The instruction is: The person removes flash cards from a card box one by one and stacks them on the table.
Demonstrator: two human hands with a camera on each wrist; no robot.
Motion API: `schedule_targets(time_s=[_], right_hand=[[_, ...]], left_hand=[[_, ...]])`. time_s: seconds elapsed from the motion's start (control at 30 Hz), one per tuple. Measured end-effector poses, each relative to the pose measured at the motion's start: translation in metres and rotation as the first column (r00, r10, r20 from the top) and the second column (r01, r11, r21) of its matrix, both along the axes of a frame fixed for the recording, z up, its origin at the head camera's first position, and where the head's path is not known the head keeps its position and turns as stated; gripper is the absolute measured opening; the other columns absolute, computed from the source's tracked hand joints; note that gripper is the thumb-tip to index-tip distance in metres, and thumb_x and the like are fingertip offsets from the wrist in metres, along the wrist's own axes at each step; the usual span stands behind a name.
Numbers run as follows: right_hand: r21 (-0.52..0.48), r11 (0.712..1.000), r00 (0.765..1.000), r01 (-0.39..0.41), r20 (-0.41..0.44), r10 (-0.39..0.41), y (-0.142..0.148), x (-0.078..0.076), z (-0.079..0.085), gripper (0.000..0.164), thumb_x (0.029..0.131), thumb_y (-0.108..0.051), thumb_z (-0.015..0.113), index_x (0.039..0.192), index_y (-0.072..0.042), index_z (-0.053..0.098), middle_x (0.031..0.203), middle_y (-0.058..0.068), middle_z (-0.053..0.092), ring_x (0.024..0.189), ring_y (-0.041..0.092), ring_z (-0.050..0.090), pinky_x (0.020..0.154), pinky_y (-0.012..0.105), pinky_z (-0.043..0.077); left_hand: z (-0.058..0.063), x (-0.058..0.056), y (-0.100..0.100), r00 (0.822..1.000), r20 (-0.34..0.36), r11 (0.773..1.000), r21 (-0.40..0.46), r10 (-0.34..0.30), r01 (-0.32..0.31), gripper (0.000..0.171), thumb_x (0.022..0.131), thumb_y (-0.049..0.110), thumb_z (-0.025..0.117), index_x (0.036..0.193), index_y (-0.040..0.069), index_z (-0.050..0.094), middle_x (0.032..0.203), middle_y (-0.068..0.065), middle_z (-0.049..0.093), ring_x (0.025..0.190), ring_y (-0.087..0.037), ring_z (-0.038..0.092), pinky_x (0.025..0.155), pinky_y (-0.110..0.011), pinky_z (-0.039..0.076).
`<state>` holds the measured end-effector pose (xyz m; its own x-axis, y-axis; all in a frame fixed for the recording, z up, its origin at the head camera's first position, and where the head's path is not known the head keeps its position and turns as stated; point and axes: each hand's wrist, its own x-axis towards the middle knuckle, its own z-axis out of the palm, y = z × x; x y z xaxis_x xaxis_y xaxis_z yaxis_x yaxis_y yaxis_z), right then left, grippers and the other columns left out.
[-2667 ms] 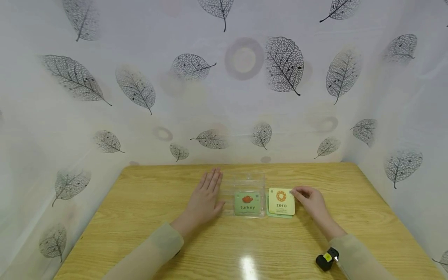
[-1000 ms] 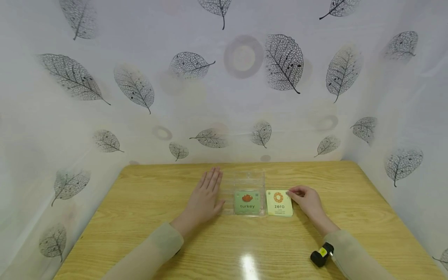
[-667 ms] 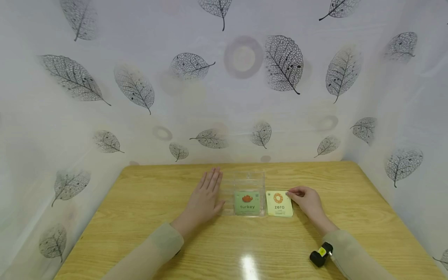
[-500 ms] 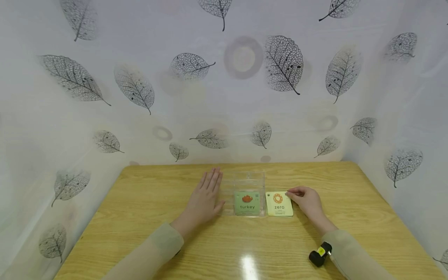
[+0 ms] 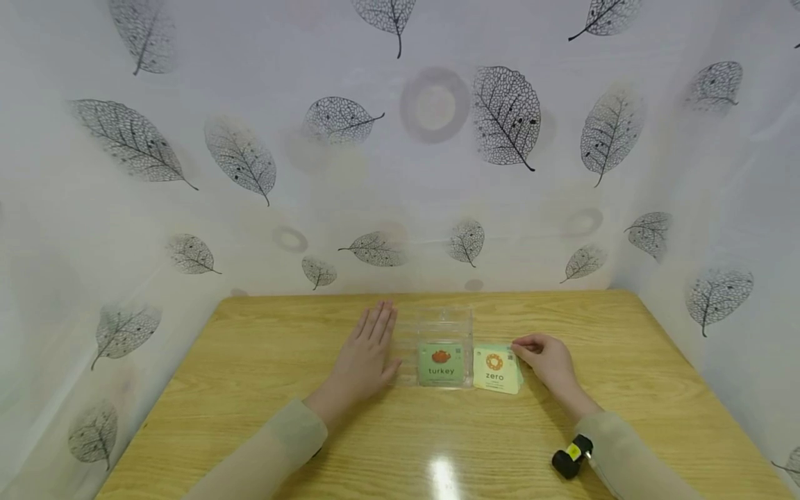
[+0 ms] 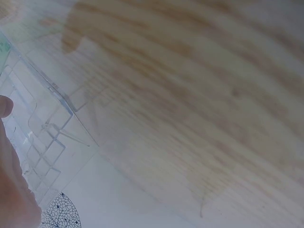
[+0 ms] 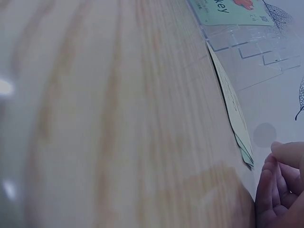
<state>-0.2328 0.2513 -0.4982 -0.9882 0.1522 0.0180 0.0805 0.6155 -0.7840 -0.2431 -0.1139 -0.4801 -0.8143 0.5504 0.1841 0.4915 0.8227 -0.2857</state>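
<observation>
In the head view my left hand (image 5: 362,357) lies palm down with straight fingers beside a clear plastic box (image 5: 407,326). A green "turkey" card (image 5: 431,375) sits in the box's near right compartment. Just right of the box, a yellow "zero" card (image 5: 494,384) lies on the table, overlapping a green card (image 5: 521,375) whose edge shows beneath it. My right hand (image 5: 548,357) hovers at the top right corner of these cards, fingers loosely curled. The right wrist view shows a small gap between its fingertips (image 7: 276,148) and the cards' end (image 7: 247,156).
The wooden table (image 5: 281,319) meets a white leaf-patterned cloth (image 5: 400,187) at its back and sides. A black device with a yellow label (image 5: 571,455) is at my right cuff. Light glares off the table's near middle.
The "zero" card came down onto the green card, then slid toward me and tilted, baring the green edge. My right hand has let go of it. My left hand has stayed put.
</observation>
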Motion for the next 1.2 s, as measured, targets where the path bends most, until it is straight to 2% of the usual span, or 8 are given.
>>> schedule_targets(time_s=[0.37, 0.97, 1.2], right_hand=[[-0.06, 0.998, 1.0, 0.001, 0.018, 0.0, -0.001, -0.001, 0.0, 0.026, 0.1, -0.011, 0.073, 0.115, 0.01, 0.074, 0.103, 0.023, 0.076, 0.076, 0.007, 0.06, 0.059, 0.016, 0.054], [-0.106, 0.994, 0.999, -0.036, 0.016, 0.038, -0.008, -0.004, 0.004, 0.026, 0.102, -0.012, 0.071, 0.116, 0.01, 0.074, 0.107, 0.022, 0.077, 0.081, 0.002, 0.062, 0.066, 0.012, 0.056], [-0.156, 0.986, 0.998, -0.058, 0.01, 0.06, -0.016, -0.005, 0.007, 0.026, 0.102, -0.011, 0.071, 0.117, 0.01, 0.073, 0.1, 0.017, 0.077, 0.079, 0.008, 0.066, 0.065, 0.016, 0.058]], left_hand=[[0.0, 0.001, 0.0, 1.0, -0.023, 1.0, -0.016, 0.001, -0.002, 0.091, 0.106, 0.056, 0.052, 0.166, -0.005, 0.022, 0.177, -0.021, 0.021, 0.166, -0.035, 0.019, 0.137, -0.046, 0.021], [-0.003, -0.001, -0.001, 0.999, -0.036, 1.0, -0.01, -0.003, 0.002, 0.091, 0.105, 0.056, 0.052, 0.166, -0.005, 0.023, 0.176, -0.021, 0.021, 0.166, -0.035, 0.02, 0.137, -0.046, 0.02], [-0.004, -0.002, -0.001, 0.999, -0.051, 1.0, -0.009, -0.007, 0.007, 0.091, 0.105, 0.056, 0.053, 0.166, -0.005, 0.024, 0.176, -0.021, 0.024, 0.165, -0.035, 0.021, 0.137, -0.045, 0.022]])
